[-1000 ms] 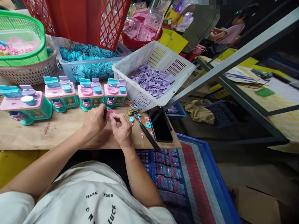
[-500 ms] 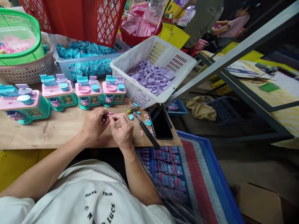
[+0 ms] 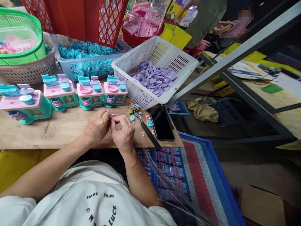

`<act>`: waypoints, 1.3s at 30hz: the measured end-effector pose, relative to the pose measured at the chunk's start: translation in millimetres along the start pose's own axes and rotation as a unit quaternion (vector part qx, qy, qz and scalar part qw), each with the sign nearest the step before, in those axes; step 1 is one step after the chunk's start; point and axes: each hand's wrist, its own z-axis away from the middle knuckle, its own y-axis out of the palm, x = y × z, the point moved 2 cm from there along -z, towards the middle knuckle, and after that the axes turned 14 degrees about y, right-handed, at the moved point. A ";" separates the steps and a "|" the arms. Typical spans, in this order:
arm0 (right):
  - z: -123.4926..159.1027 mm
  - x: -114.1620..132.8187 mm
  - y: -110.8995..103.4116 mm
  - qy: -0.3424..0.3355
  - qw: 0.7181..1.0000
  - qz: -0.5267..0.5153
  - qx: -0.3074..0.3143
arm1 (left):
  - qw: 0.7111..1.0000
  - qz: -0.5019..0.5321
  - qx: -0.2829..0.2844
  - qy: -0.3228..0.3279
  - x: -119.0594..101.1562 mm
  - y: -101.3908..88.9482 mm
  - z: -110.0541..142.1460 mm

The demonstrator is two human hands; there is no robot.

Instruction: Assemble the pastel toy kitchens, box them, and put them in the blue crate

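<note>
Small rounded pink plastic piece: held in narrow pinch between left hand and right hand. Possible fault: slipping out under uneven pressure, then mixing with loose curved pink plastic bits right of right hand. Against one second ago: turned more edge-on, less exposed.

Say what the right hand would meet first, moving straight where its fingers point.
Probably the left hand, close against the right hand at the pink plastic piece; any gap is unclear.
</note>
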 end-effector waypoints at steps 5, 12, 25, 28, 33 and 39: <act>0.0 0.0 2.7 0.020 0.998 -0.056 -0.032 | 0.999 0.031 -0.021 -0.039 -4.6 1.4 3.4; 3.2 5.1 8.4 0.012 0.998 -0.054 -0.019 | 0.998 0.014 0.008 -0.054 6.0 0.8 14.0; -6.2 44.9 72.2 -0.154 0.976 -0.046 0.145 | 0.905 0.220 -0.056 -0.359 63.1 -71.1 52.8; -20.2 63.0 88.1 -0.231 0.961 0.011 0.154 | 0.853 0.336 -0.084 -0.391 83.5 -98.8 54.9; -60.8 91.2 127.9 -0.268 0.946 0.083 0.159 | 0.904 0.216 -0.143 -0.339 107.5 -144.8 57.8; -95.6 113.9 166.7 -0.317 0.883 0.231 0.260 | 0.985 -0.079 0.067 -0.138 130.6 -158.4 56.4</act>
